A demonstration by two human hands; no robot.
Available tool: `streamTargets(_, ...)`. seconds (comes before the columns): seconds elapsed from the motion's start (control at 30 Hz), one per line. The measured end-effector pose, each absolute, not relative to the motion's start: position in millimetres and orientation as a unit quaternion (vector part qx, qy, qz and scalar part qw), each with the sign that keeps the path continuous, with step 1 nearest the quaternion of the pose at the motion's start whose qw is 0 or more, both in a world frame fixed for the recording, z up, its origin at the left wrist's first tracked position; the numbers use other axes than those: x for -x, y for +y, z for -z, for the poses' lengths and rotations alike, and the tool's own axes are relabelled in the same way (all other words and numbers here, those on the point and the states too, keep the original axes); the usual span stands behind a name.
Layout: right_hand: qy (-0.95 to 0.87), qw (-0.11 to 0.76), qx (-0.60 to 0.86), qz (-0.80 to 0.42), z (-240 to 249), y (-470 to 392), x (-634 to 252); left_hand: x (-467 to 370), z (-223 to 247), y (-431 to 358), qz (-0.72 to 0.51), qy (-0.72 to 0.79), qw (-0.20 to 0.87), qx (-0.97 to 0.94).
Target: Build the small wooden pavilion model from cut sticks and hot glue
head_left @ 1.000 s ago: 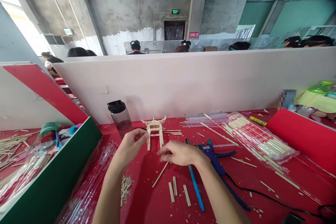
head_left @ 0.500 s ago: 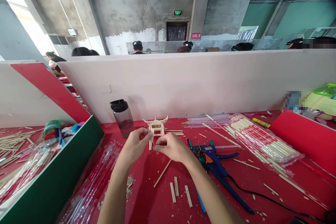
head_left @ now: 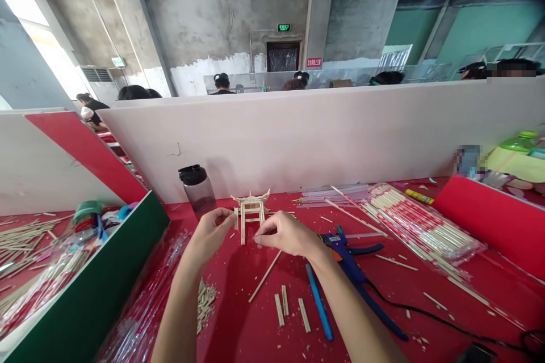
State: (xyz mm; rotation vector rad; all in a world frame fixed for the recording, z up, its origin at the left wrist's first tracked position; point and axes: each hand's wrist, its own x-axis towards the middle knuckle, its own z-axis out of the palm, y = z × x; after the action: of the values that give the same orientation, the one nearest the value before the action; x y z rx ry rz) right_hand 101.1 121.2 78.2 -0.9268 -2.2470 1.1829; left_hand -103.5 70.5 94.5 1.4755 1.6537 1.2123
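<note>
A small gate-like model (head_left: 252, 201) of pale wooden sticks, with an upturned roof, stands upright on the red table. Just left of its legs, my left hand (head_left: 216, 231) pinches a short wooden piece (head_left: 236, 219), held upright and apart from the model. My right hand (head_left: 284, 233) is at the model's right leg, thumb and fingertips drawn together; anything between them is too small to make out. Short stick pieces (head_left: 302, 315) and a longer thin stick (head_left: 264, 277) lie nearer to me.
A blue pen (head_left: 318, 302) and a blue glue gun or plier-like tool (head_left: 355, 272) lie to the right, with a black cable. Bagged sticks (head_left: 426, 221) are beyond them. A dark-lidded bottle (head_left: 198, 188) stands behind my left hand. A green divider (head_left: 97, 289) borders the left.
My left hand has drawn slightly left from the model, and the short piece at its fingertips now shows. More of the blue pen is visible beside my right forearm. The camera view has shifted a little.
</note>
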Motion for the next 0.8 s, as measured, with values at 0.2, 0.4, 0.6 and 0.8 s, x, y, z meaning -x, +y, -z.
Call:
streamTargets(0.2, -0.783, 0.347, 0.363, -0.367, -79.6, 122.5, -97.6, 99.9, -94.1, 71.4, -0.438, 0.613, 0.317, -0.576)
streamTargets(0.4, -0.808, 0.286, 0.333, -0.392, -78.4, 121.2, -99.3, 97.8, -94.9, 71.4, -0.443, 0.597, 0.323, -0.586)
streamTargets(0.6, -0.798, 0.274, 0.28, -0.458, -74.4, 119.1, -94.0, 97.0, -92.4, 75.5, -0.442, 0.583, 0.337, -0.593)
streamTargets(0.8, -0.788, 0.29, 0.321, -0.439, -72.0, 117.3, -82.7, 91.8, -91.0, 78.0, -0.446, 0.578, 0.326, -0.6)
